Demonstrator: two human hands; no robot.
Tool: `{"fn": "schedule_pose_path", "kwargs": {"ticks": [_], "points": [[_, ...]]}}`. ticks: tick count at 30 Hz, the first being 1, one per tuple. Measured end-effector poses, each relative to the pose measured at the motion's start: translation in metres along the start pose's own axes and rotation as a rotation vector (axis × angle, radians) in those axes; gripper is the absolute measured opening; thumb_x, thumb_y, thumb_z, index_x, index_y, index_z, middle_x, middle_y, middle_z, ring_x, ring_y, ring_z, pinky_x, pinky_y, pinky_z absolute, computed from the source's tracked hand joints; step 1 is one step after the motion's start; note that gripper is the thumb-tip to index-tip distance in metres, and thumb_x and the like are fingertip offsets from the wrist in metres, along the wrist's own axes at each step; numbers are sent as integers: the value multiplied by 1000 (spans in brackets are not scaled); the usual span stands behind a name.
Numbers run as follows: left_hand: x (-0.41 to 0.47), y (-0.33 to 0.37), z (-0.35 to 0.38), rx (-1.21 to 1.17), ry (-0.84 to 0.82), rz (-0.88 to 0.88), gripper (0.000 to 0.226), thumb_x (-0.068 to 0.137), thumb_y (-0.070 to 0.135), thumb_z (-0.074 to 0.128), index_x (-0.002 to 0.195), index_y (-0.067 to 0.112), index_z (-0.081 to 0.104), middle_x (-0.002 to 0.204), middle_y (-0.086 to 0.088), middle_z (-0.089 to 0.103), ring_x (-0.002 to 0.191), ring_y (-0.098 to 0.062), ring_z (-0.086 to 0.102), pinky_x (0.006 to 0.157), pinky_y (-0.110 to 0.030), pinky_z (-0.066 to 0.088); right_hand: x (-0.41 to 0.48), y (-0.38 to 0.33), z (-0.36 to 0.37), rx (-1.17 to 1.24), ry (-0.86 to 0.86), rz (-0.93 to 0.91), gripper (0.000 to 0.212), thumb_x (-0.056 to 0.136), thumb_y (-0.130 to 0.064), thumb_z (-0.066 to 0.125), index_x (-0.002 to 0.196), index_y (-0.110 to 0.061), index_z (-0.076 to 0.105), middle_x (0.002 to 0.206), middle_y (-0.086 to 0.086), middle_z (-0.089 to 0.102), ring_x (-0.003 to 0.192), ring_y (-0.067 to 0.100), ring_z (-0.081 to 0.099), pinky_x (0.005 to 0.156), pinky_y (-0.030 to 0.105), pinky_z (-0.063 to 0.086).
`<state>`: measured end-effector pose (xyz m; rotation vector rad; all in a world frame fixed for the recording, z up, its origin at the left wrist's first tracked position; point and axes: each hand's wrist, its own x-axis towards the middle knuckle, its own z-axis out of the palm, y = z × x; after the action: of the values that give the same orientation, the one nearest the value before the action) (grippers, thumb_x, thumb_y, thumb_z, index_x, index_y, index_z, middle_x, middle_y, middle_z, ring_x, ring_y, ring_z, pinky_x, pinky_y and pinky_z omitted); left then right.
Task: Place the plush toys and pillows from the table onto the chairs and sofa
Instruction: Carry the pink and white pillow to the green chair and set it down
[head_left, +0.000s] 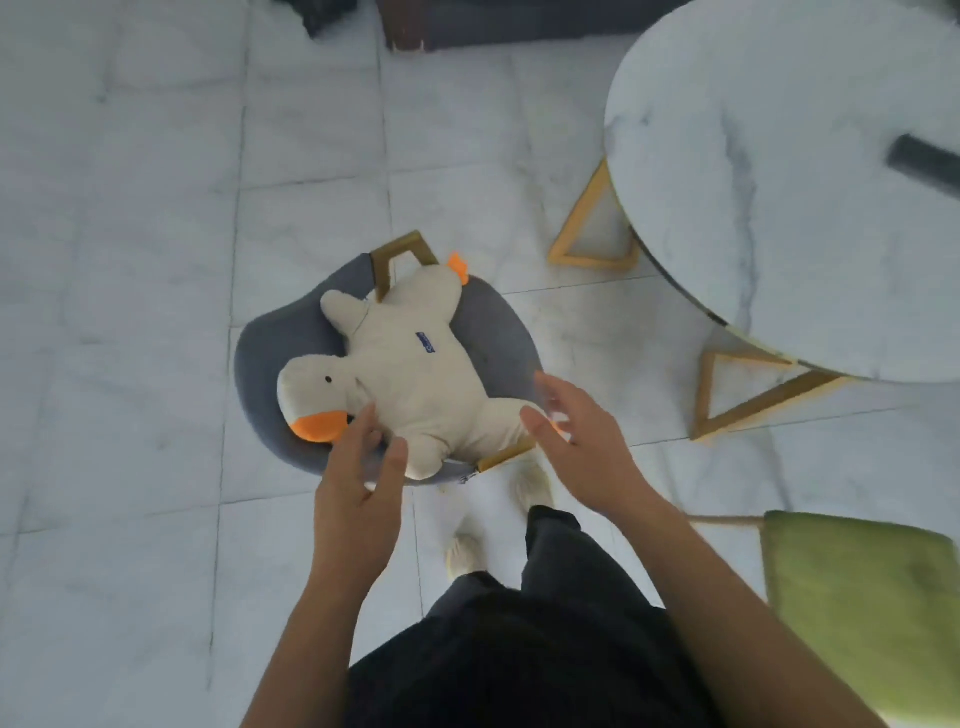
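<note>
Head view, looking straight down: both hands hover over the near edge of the grey chair (260, 358). Left hand (358, 483) is spread, fingertips brushing or just short of the plush duck (410, 364) beside its orange beak. Right hand (582, 447) is spread too, hanging above the duck's near-right leg; neither pinches anything. The duck lies flat across the seat, head at the near-left edge, orange foot poking past the far edge, so its long axis runs diagonally away to the right. Both hands sit at its near end, the left closer to the head. Looks like this one is placed. Farther right, the round marble tabletop (779, 156) carries only a dark item (924, 161) at its right edge, too cut off to name; the right hand is nearer it.
</note>
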<state>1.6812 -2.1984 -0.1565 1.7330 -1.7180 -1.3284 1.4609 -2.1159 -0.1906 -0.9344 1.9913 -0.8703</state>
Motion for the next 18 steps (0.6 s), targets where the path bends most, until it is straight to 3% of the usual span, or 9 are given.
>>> {"fn": "schedule_pose_path", "kwargs": {"ticks": [2, 4, 6, 10, 12, 14, 18], "points": [[-16, 5, -10, -9, -46, 28, 50, 99, 29, 60, 148, 31, 46, 128, 14, 60, 113, 0, 58, 77, -6, 38, -42, -5, -11, 144, 139, 47, 40, 97, -47, 59, 135, -51, 45, 132, -30, 53, 118, -10, 55, 91, 11, 44], [-21, 6, -12, -29, -142, 58, 50, 98, 26, 62, 146, 27, 47, 129, 14, 61, 113, 1, 59, 75, -6, 42, -79, -1, -19, 226, 254, 125, 40, 93, -53, 59, 130, -55, 44, 125, -38, 50, 115, -15, 53, 83, 7, 43], [-19, 8, -9, -16, -236, 78, 50, 98, 26, 63, 146, 24, 47, 133, 12, 60, 120, -7, 58, 80, -12, 42, -110, 13, -27, 266, 347, 209, 45, 93, -50, 62, 135, -50, 46, 128, -35, 48, 115, -14, 52, 79, 7, 42], [-16, 33, 18, -45, -359, 140, 54, 98, 19, 63, 148, 24, 44, 135, 10, 58, 125, -14, 56, 93, -26, 45, -164, 39, -46, 336, 573, 320, 48, 95, -39, 67, 140, -39, 51, 136, -19, 54, 120, -9, 52, 88, 12, 43], [-22, 52, 40, -43, -414, 208, 54, 97, 16, 64, 147, 24, 45, 133, 9, 58, 125, -15, 57, 99, -34, 45, -190, 46, -57, 362, 681, 346, 47, 95, -37, 67, 139, -38, 51, 136, -16, 56, 122, -3, 55, 96, 21, 48], [-41, 75, 66, -27, -519, 293, 53, 97, 19, 64, 146, 27, 46, 132, 12, 57, 124, -9, 56, 101, -32, 42, -223, 53, -69, 384, 792, 365, 47, 95, -37, 67, 140, -36, 51, 135, -15, 57, 123, 2, 56, 102, 32, 51], [-99, 116, 110, -40, -723, 472, 51, 98, 23, 64, 146, 26, 47, 135, 12, 58, 125, -6, 56, 102, -31, 43, -296, 64, -96, 412, 1005, 355, 47, 95, -37, 68, 139, -35, 52, 126, -17, 59, 119, 8, 62, 88, 21, 50]]}}
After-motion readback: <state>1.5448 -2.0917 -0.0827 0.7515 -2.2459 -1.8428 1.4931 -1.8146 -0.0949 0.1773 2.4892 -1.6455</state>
